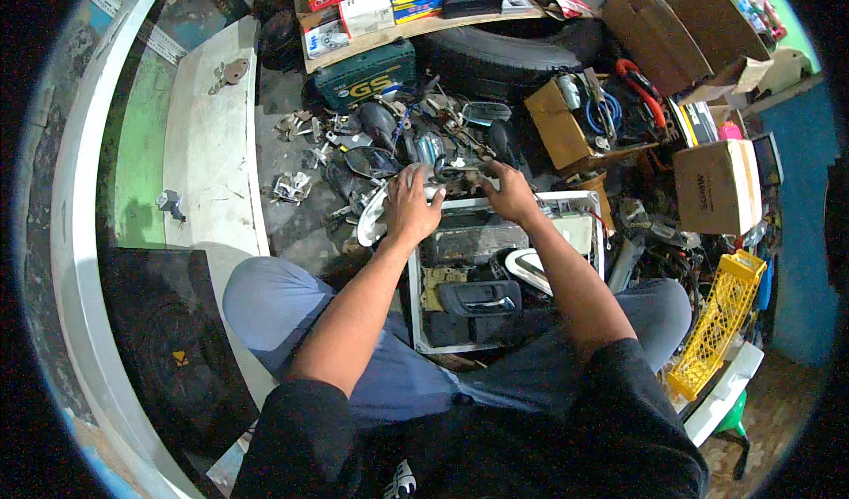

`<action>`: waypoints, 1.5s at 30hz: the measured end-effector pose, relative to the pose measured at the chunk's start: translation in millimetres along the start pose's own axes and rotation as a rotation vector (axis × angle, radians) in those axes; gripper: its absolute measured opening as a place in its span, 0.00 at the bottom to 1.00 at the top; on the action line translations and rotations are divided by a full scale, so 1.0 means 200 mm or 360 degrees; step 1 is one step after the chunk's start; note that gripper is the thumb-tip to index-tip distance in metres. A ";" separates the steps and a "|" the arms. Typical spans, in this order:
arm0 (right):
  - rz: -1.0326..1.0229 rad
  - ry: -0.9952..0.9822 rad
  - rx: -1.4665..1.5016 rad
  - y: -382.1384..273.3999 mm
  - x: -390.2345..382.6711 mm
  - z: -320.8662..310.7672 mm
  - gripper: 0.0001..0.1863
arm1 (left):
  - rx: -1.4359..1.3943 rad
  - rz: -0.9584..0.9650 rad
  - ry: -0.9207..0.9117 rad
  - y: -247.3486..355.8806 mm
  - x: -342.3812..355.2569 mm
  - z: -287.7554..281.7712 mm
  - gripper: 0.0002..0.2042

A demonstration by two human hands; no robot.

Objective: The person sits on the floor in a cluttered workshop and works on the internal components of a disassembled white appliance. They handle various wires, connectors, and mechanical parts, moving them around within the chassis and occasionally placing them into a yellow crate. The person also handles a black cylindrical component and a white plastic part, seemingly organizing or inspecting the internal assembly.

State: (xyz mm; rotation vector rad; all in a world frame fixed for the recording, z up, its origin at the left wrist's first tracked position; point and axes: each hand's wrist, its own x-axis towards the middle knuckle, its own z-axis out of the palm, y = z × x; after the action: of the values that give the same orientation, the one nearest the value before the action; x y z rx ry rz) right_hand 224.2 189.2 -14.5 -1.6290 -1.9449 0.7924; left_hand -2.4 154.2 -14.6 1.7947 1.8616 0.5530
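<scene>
My left hand (pixel 411 207) is curled palm-down beside the far rim of a white-framed tray (pixel 417 309). Its fingers close around a pale piece that they mostly cover. Across from it, the fingers of my right hand (pixel 515 198) bend in at a dark metal part (pixel 460 181) lying between the hands; its shape is hard to make out. A white rounded shell (pixel 371 225) rests just left of my left wrist. Inside the tray lie a dark grey car door handle (pixel 480 298), a white oval-rimmed part (pixel 528 269) and a clear-covered flat piece.
Loose metal parts and dark vehicle mirrors (pixel 378 123) spread over the floor ahead. Behind them stand a green battery box (pixel 364 74), a tyre (pixel 508 57) and a shelf of boxes. Cardboard boxes (pixel 718 185) and a yellow plastic basket (pixel 718 322) are at right; a white panel (pixel 208 145) at left.
</scene>
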 end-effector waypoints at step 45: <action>-0.0089 0.0975 0.0157 -0.38 0.14 -0.68 0.08 | -0.0694 0.0413 0.0222 0.53 0.23 -0.07 0.35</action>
State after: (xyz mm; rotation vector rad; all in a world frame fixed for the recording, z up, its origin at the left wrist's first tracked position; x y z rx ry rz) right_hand 258.2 225.1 136.9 -1.5192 -1.4802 0.3032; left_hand 72.9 206.4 56.8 1.7354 1.4494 1.1107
